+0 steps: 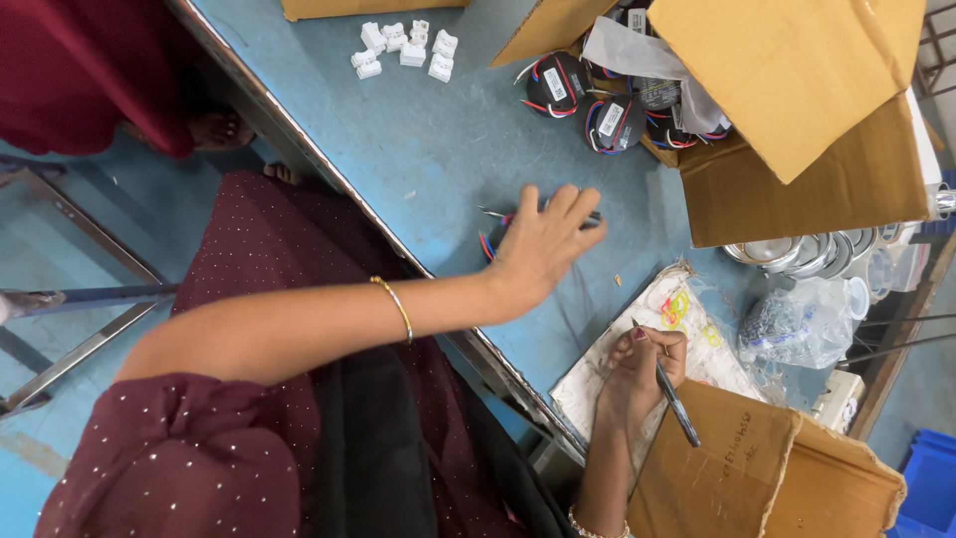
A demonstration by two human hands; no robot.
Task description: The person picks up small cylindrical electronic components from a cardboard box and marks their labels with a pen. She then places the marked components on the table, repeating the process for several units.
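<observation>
Maroon sleeve is nearest me. Left hand is spread flat over a small black unit with coloured wires; right hand pinches a thin screwdriver. I fear wires beneath the palm snag.

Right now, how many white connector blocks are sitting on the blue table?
About 8 white blocks, all in one loose cluster at the table's far end, beside the cardboard box. Some touch, so the count could be off by one; more may lie hidden.

Scuffed blue worktable with metal edge, blue floor below, perhaps a metal frame alongside.
</observation>
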